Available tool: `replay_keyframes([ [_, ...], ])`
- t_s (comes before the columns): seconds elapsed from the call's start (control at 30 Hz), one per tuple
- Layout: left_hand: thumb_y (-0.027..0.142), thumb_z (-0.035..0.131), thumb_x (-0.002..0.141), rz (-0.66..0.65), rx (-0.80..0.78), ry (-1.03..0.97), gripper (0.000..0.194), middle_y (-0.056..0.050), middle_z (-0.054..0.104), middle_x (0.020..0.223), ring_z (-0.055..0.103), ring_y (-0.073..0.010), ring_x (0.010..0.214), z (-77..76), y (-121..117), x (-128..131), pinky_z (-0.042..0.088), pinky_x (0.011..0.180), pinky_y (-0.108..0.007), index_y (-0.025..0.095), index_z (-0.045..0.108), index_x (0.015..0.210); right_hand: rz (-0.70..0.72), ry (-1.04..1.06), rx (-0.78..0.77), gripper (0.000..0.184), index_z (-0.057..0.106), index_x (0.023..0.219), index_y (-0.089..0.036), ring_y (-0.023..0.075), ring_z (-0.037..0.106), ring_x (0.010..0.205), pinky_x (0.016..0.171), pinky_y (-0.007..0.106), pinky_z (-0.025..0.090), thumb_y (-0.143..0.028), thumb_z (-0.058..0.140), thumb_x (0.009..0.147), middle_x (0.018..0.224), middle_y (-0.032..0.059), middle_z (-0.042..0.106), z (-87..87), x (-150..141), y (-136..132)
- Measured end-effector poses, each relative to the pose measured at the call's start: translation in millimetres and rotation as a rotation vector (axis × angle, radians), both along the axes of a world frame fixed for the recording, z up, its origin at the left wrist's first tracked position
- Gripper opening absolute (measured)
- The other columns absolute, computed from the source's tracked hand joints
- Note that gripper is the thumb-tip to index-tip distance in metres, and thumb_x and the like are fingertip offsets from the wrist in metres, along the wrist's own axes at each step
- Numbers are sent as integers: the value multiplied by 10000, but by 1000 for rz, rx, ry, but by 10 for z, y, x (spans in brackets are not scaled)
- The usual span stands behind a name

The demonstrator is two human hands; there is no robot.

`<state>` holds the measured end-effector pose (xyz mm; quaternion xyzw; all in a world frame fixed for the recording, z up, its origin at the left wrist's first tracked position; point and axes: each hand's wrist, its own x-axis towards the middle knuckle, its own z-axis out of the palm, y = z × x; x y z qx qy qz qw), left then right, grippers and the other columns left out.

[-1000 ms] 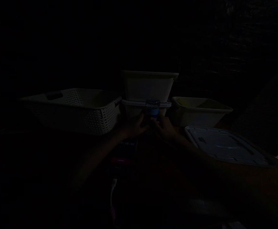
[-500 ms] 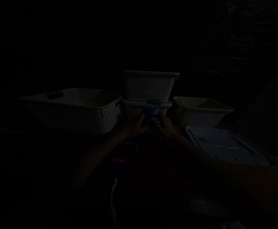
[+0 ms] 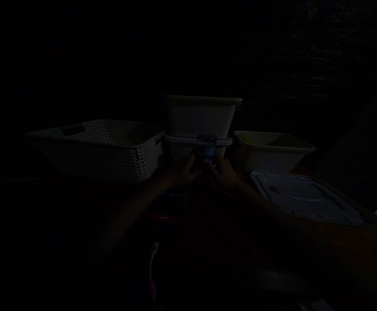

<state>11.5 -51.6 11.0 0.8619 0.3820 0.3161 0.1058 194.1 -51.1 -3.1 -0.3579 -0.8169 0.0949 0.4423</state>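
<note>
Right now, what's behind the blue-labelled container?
The lower white bin, with the upper white bin above it. The container hides part of the lower white bin's front; that patch can't be seen.

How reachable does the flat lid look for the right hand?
Likely yes: the flat lid lies beside the right forearm, nothing seen on top, though the right hand is at the blue-labelled container.

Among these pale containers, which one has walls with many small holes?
The basket at the far left: its walls are perforated, while the upper tub, the lower tub beneath it and the right-hand tub show solid walls.
</note>
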Motion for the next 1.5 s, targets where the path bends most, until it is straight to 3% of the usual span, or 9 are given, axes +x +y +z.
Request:
replay_keyframes([
  [0.63,349,546,796,-12,48,-3,525,-154,598,1111,578,-287,1036,-15,18,-9,488,838,-445,134,385,1246,-5,-10,9,440,449,1170,-177,215,630,696,587,308,465,-510,417,884,860,86,663,5,-1,-7],
  [0.87,353,542,796,16,22,16,489,-145,617,1064,612,-268,940,1,0,-3,512,774,-413,135,407,1212,-16,-16,1,459,450,1171,-153,215,632,700,577,297,454,-513,389,893,866,97,660,27,-7,-27],
  [1.5,353,552,790,-19,12,-15,522,-149,605,1087,568,-290,1051,-21,29,-16,475,865,-452,146,399,1244,-16,-11,5,457,456,1171,-172,214,632,675,559,306,460,-525,390,889,866,97,669,-4,-1,1],
])
